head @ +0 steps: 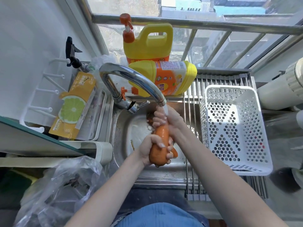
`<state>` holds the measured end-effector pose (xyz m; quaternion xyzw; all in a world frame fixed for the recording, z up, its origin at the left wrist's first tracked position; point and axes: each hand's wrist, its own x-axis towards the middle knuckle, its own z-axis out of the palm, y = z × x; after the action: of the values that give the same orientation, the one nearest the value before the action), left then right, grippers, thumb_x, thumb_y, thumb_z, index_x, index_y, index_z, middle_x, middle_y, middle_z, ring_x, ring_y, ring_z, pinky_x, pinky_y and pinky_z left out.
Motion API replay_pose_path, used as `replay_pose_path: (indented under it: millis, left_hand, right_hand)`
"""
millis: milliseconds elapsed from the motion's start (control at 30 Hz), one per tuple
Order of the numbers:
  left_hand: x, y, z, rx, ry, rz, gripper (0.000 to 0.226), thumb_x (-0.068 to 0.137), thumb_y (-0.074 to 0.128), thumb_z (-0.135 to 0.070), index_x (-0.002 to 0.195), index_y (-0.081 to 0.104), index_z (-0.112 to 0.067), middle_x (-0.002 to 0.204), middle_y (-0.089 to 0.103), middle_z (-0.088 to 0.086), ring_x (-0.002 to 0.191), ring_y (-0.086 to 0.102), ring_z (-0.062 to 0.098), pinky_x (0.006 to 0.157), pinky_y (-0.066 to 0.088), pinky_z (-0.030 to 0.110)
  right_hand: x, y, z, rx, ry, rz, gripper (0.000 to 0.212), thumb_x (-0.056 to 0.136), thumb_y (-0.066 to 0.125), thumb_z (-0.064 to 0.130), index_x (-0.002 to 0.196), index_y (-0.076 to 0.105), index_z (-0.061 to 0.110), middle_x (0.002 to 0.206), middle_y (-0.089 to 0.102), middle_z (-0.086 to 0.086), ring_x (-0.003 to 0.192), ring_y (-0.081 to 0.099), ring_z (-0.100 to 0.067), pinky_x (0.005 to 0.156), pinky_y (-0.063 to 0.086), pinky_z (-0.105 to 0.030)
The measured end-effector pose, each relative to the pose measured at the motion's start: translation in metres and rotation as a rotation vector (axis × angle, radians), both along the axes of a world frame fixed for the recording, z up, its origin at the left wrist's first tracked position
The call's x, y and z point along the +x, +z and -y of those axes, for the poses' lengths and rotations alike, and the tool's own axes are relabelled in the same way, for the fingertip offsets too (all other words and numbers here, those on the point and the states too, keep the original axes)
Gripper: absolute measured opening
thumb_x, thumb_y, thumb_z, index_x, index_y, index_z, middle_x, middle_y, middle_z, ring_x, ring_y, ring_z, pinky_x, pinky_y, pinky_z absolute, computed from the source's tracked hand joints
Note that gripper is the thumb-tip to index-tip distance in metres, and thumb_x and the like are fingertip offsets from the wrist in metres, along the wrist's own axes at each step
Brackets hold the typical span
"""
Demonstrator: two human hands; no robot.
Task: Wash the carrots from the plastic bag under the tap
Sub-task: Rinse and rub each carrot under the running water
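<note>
Sink (124, 126) at frame centre holds the washing step: tap (131, 79) water runs onto a carrot (161, 136) lying lengthwise up-frame, thick end nearest. Left hand (150, 149) grips the base; right hand (164, 117) rubs the tip. Turning it probably comes next.

We see a white basket (236, 128) with lots of holes sitting on a metal rack (193, 145) at the right of the sink. Behind it, one big yellow bottle (147, 45) stands up by the window, and another yellow bottle (164, 77) lies on its side in front of it. On the left, a yellow pack (73, 107) with a lime picture rests in a tray (101, 118). White hooks (49, 92) stick out from the wall.
</note>
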<state>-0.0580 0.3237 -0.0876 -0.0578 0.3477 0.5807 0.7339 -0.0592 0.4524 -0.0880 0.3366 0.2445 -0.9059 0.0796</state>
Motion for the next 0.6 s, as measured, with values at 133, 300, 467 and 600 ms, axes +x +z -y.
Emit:
replay_pose_path:
  millis: [133,300,467,600]
  left_hand:
    - [-0.012,0.003,-0.002,0.127,-0.061,0.035,0.036,0.037,0.080,-0.014,0.069,0.063,-0.009,0.061,0.056,0.006,0.050,0.054,0.019,0.052,0.051,0.028]
    - [-0.030,0.012,-0.005,-0.112,-0.055,-0.252,0.027,0.047,0.056,-0.005,0.074,0.052,-0.006,0.061,0.052,0.008,0.048,0.053,0.020,0.050,0.048,0.026]
    - [-0.033,0.009,-0.009,-0.200,-0.138,-0.442,0.031,0.040,0.063,-0.009,0.071,0.056,-0.004,0.066,0.056,0.014,0.052,0.057,0.023,0.052,0.049,0.028]
    - [-0.020,0.009,-0.010,-0.285,-0.219,-0.662,0.023,0.049,0.065,-0.002,0.069,0.055,0.000,0.065,0.059,0.018,0.059,0.059,0.032,0.064,0.048,0.044]
  right_hand:
    - [0.000,0.004,-0.007,-0.094,-0.020,-0.127,0.025,0.091,0.065,0.034,0.080,0.052,0.016,0.040,0.047,-0.008,0.035,0.051,-0.022,0.051,0.055,-0.035]
    - [0.005,-0.002,-0.016,-0.069,-0.089,-0.064,0.086,0.086,0.019,0.080,0.111,0.062,0.009,0.094,0.072,-0.010,0.081,0.071,-0.022,0.094,0.047,-0.041]
    - [0.013,0.001,0.000,0.047,-0.004,-0.025,0.048,0.096,0.044,0.052,0.075,0.062,0.013,0.068,0.063,-0.006,0.068,0.065,-0.021,0.088,0.049,-0.036]
    - [0.017,0.005,0.003,0.120,0.059,-0.010,0.053,0.095,0.048,0.024,0.042,0.042,0.019,0.040,0.035,0.003,0.040,0.042,-0.013,0.071,0.050,-0.030]
